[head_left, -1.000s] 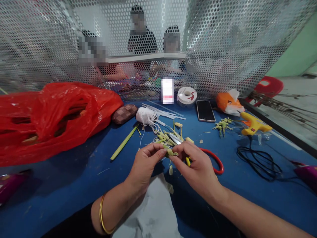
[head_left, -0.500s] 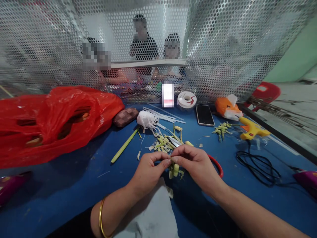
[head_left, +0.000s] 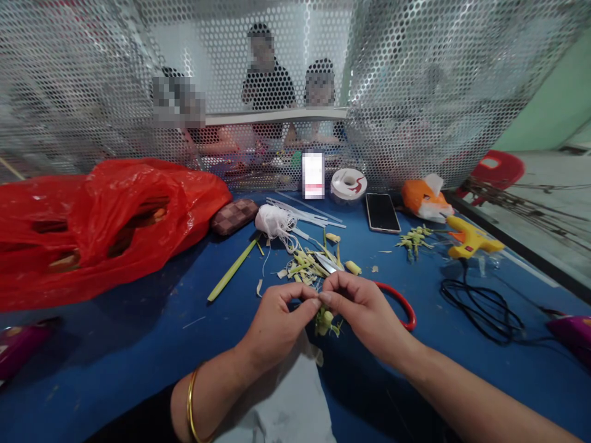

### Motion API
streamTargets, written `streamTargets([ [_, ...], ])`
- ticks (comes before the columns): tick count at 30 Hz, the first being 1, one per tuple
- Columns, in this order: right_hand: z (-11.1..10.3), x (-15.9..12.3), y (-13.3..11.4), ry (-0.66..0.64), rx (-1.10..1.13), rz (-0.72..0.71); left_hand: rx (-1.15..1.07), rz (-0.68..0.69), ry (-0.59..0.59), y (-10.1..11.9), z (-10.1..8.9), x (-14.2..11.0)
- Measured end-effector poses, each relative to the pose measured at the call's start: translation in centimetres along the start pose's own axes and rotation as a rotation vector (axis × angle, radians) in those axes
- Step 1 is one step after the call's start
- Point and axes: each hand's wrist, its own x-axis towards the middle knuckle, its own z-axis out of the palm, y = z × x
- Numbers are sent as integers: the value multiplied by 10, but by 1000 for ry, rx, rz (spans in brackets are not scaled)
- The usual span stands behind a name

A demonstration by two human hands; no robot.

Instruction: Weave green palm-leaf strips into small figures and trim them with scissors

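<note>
My left hand (head_left: 277,317) and my right hand (head_left: 360,307) meet fingertip to fingertip low over the blue table (head_left: 138,344). Both pinch the top of a small yellow-green folded leaf piece (head_left: 325,320), which hangs just below the fingers. A gold bangle (head_left: 190,403) circles my left wrist. Just beyond the hands lies a heap of green leaf scraps (head_left: 309,264). Red-handled scissors (head_left: 401,304) lie behind my right hand, mostly hidden by it.
A red plastic bag (head_left: 101,221) fills the left. Farther back are a white thread ball (head_left: 272,221), a green leaf strip (head_left: 231,271), a phone (head_left: 382,213), a tape roll (head_left: 348,184), an orange fox figure (head_left: 425,198), a yellow glue gun (head_left: 471,240) with a black cord (head_left: 480,307). People sit behind the mesh screen (head_left: 438,92).
My hands have sunk slightly toward me, and the fingertips have come together. The leaf piece, held up between the fingers before, now hangs beneath them.
</note>
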Motion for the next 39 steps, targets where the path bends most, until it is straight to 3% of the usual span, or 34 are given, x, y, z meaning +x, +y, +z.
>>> streamTargets([
  [7,5,-4,-2,39,-118,-109,-236,-181,69,-3,1,2],
  [19,9,-1,-4,113,99,-34,-230,-127,118,1,2,3],
  [24,10,2,-4,135,186,71,-268,-116,75,0,5,3],
  [29,8,5,2,134,261,174,-124,-18,86,-3,3,1],
  [34,4,4,1,227,225,92,10,42,119,-10,-1,0],
  [39,9,-1,6,60,98,31,95,87,236,-12,-1,1],
])
